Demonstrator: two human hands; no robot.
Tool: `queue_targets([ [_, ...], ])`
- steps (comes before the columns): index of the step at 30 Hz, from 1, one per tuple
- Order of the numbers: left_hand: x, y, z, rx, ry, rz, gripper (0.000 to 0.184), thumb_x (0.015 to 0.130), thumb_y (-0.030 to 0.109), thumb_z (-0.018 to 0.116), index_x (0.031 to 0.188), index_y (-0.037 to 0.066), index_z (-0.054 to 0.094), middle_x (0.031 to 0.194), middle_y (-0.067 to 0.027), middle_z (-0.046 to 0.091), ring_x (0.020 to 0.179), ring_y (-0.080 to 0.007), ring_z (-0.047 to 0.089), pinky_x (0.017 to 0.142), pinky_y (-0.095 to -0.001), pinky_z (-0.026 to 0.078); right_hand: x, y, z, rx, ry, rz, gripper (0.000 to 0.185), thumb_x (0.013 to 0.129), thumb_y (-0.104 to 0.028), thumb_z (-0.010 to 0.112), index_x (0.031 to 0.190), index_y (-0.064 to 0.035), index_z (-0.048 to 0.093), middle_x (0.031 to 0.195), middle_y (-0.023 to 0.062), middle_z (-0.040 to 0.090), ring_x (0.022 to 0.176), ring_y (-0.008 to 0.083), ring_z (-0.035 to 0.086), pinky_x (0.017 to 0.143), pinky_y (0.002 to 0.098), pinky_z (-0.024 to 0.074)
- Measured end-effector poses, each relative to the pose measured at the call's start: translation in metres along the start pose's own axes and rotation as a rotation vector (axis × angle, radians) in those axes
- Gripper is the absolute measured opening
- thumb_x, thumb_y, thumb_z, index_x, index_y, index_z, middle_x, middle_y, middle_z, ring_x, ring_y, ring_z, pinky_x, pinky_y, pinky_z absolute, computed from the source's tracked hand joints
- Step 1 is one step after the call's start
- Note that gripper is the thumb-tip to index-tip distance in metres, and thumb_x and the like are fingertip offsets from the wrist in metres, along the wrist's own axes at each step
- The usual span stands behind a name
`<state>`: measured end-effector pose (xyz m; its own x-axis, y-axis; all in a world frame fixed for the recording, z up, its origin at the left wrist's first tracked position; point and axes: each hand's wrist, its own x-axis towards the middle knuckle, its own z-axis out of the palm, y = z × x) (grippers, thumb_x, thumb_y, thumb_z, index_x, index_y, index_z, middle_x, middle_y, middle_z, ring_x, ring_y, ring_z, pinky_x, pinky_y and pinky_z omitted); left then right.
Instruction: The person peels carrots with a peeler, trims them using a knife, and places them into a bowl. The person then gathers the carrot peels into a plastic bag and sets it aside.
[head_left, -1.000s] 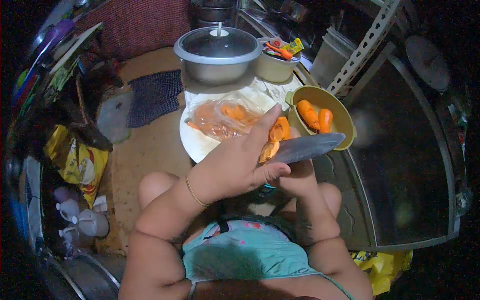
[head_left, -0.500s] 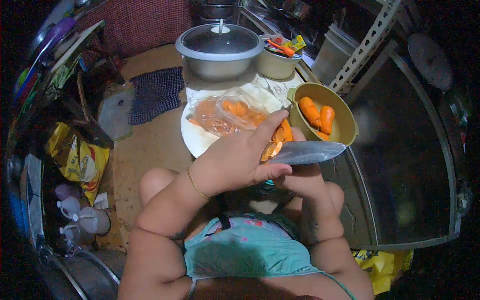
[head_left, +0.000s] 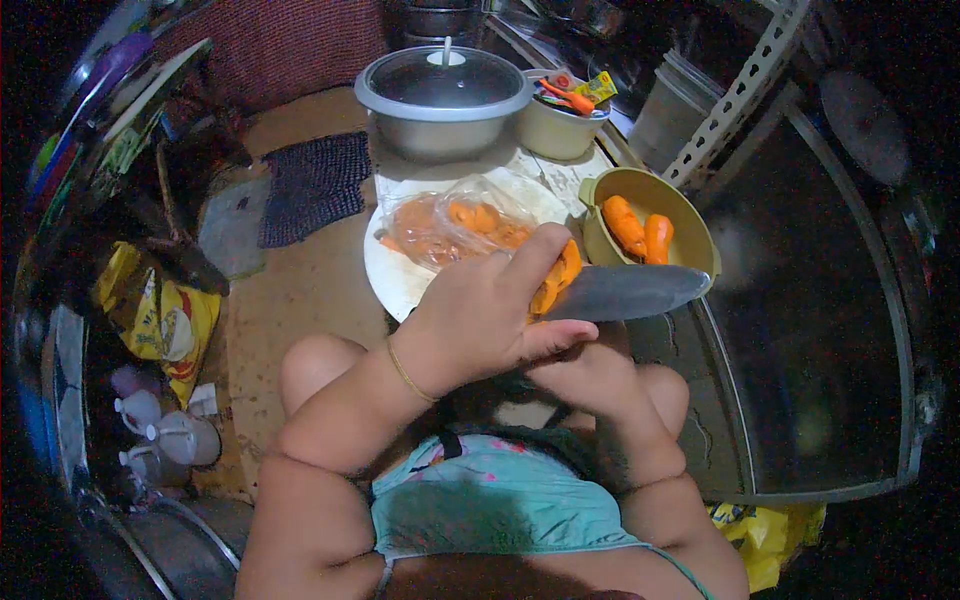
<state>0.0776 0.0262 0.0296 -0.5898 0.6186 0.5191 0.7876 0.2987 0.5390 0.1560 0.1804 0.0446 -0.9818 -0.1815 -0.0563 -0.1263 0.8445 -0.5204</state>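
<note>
My left hand (head_left: 490,300) is closed around the hidden handle of a broad knife (head_left: 635,292), whose blade points right. Orange carrot (head_left: 560,285) shows between my left forefinger and thumb, against the blade. Underneath, my right hand (head_left: 590,375) is closed on the carrot from below; its fingertips and most of the carrot are hidden. Just beyond my hands, a clear plastic bag (head_left: 485,195) with orange peelings lies on a round white board (head_left: 392,285). To the right, a yellow-green bowl (head_left: 695,235) holds peeled carrots (head_left: 624,225).
A lidded grey pot (head_left: 440,130) and a cream tub (head_left: 560,135) with packets stand at the back. On the left are a dark mat (head_left: 315,190), a yellow bag (head_left: 160,320) and plastic jugs (head_left: 185,438). A dark framed panel (head_left: 810,330) lies at right.
The knife blade has shifted right and slightly up, and now overlaps the bowl's edge. My right hand has moved down and left, and less orange shows between my hands.
</note>
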Motion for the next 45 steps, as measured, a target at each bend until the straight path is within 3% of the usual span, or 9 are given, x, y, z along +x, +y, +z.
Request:
queue_targets([
  [3,0.001,0.002,0.0,-0.007,0.029,-0.017,0.083,0.078,0.064,0.067,0.128,0.001,0.045,0.098,-0.027,0.063,0.092,-0.0462,0.064,0.077,-0.0476,0.053,-0.002,0.009,0.015,0.08,0.236,-0.108,0.033,0.075,-0.029,0.073,0.098,-0.0062,0.067,0.091,0.0093,0.07,0.087,0.0262,0.067,0.08,0.0377,0.0525],
  [6,0.004,-0.003,0.007,0.034,0.161,0.1,0.072,0.083,0.069,0.056,0.112,0.003,0.048,0.067,-0.021,0.06,0.064,-0.0411,0.064,0.055,-0.0471,0.051,-0.004,0.007,0.009,0.093,0.156,-0.019,0.032,0.074,-0.027,0.074,0.096,-0.0046,0.067,0.09,0.0085,0.069,0.085,0.0216,0.067,0.076,0.0351,0.0531],
  [12,0.004,0.001,0.007,0.013,0.163,0.042,0.068,0.083,0.07,0.054,0.101,0.004,0.047,0.065,-0.0206,0.059,0.062,-0.0422,0.062,0.054,-0.0479,0.05,-0.004,0.013,0.019,0.325,0.21,0.03,0.029,0.068,-0.011,0.076,0.093,-0.0003,0.064,0.088,0.0046,0.065,0.081,0.0113,0.063,0.069,0.0291,0.0519],
  [15,0.005,0.008,-0.004,-0.039,-0.016,-0.124,0.076,0.083,0.068,0.056,0.119,0.002,0.048,0.09,-0.0265,0.062,0.088,-0.0475,0.062,0.072,-0.0506,0.05,-0.004,0.017,0.023,0.444,0.185,0.16,0.032,0.066,-0.007,0.075,0.095,0.0002,0.063,0.089,0.0036,0.064,0.081,0.0111,0.061,0.068,0.0283,0.0514],
  [23,0.002,0.003,-0.005,0.034,-0.035,-0.06,0.08,0.087,0.066,0.051,0.139,0.005,0.041,0.116,-0.0264,0.061,0.104,-0.0449,0.061,0.087,-0.0481,0.05,-0.006,-0.006,-0.008,0.341,-0.111,0.476,0.032,0.071,-0.012,0.073,0.1,-0.0006,0.064,0.091,0.0025,0.064,0.082,0.014,0.063,0.071,0.0303,0.052],
  [30,0.006,-0.005,-0.007,-0.012,-0.17,-0.008,0.082,0.088,0.065,0.05,0.145,0.007,0.038,0.127,-0.0256,0.057,0.112,-0.044,0.058,0.095,-0.0467,0.048,-0.01,0.023,0.005,0.604,-0.116,0.358,0.039,0.076,-0.018,0.073,0.11,-0.0042,0.061,0.096,0.0052,0.065,0.088,0.017,0.064,0.078,0.0322,0.0518],
  [33,0.007,-0.008,0.002,-0.076,0.037,0.147,0.072,0.093,0.057,0.05,0.144,0.007,0.04,0.096,-0.0204,0.064,0.083,-0.0406,0.064,0.072,-0.0454,0.051,-0.008,0.014,0.013,0.763,0.074,0.079,0.053,0.074,-0.024,0.073,0.121,-0.0067,0.054,0.105,0.0088,0.064,0.096,0.0197,0.064,0.083,0.0338,0.0518],
  [35,0.01,-0.015,0.011,-0.143,0.147,0.219,0.07,0.094,0.055,0.05,0.145,0.008,0.039,0.089,-0.0185,0.066,0.076,-0.0395,0.066,0.068,-0.0442,0.052,-0.004,0.014,0.016,0.833,0.24,-0.115,0.073,0.071,-0.008,0.075,0.134,-0.0043,0.04,0.109,0.0068,0.056,0.092,0.0153,0.059,0.08,0.0303,0.0506],
  [45,0.013,-0.015,-0.025,-0.752,0.0,-0.455,0.085,0.091,0.075,0.029,0.144,0.009,0.04,0.061,0.0018,0.051,0.047,-0.0058,0.043,0.043,-0.021,0.038,0.009,0.031,0.022,1.097,0.064,-0.227,0.077,0.072,-0.009,0.078,0.135,-0.0071,0.035,0.1,0.0083,0.054,0.089,0.0195,0.061,0.081,0.0364,0.0515],
])
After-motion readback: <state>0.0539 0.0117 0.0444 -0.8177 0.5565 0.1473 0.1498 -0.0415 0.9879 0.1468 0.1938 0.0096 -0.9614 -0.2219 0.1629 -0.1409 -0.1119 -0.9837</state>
